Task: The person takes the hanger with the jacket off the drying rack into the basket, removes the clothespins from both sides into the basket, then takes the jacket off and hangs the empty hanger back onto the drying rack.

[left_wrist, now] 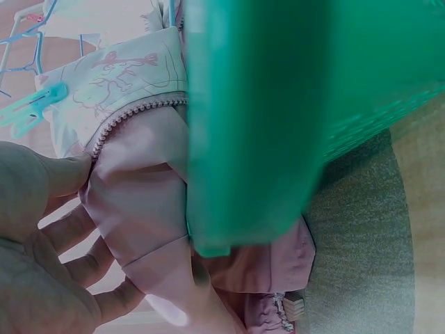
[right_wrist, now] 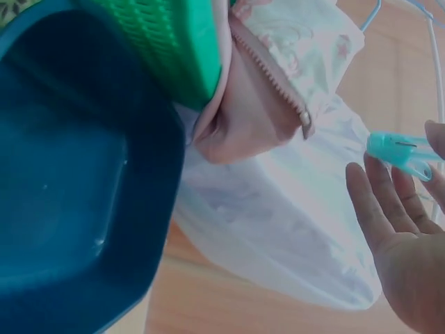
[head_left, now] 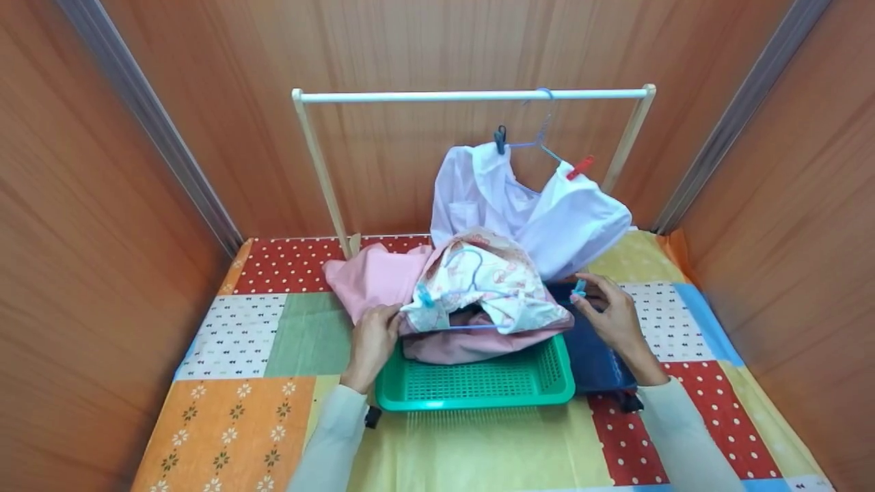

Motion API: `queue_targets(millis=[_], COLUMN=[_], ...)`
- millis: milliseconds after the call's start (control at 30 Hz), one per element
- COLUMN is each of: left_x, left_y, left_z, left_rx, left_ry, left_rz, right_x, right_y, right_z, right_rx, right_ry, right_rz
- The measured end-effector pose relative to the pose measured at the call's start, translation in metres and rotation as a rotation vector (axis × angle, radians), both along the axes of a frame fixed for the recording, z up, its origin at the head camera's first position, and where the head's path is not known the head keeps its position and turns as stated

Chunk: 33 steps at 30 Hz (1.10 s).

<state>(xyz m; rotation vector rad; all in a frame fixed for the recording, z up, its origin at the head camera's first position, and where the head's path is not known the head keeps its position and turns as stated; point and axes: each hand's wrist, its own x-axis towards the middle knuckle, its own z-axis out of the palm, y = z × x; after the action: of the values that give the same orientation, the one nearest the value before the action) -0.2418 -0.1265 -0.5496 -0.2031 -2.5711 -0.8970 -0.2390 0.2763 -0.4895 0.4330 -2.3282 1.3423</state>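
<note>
A pink zip jacket with a white printed lining lies draped over the green basket. A blue hanger rests inside it, and a teal clothespin sits on the lining at its left side. My left hand pinches the jacket's left edge, thumb right at the zipper teeth. To the jacket's right, my right hand holds another teal clothespin between thumb and fingers, apart from the cloth.
Behind, a white garment hangs from a rack rail on a hanger, with a dark clothespin and a red one at its shoulders. A dark blue bin stands right of the basket. Wooden panels enclose the patchwork cloth.
</note>
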Motion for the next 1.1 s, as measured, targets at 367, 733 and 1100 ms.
queue_targets(millis=[367,733,1100], left_x=[-0.001,0.0,0.0], left_y=[0.0,-0.001,-0.001], left_z=[0.001,0.002,0.001], left_rx=[0.005,0.017,0.015], left_ry=[-0.028,-0.051,-0.001], left_rz=[-0.007,-0.013,-0.028], right_x=[-0.023,-0.027,-0.029], right_y=[0.037,0.05,0.049], right_z=[-0.043,-0.068,-0.088], right_rx=[0.073,0.141,0.175], right_ry=[-0.114,-0.289,-0.343], right_rz=[-0.17,-0.254,-0.237])
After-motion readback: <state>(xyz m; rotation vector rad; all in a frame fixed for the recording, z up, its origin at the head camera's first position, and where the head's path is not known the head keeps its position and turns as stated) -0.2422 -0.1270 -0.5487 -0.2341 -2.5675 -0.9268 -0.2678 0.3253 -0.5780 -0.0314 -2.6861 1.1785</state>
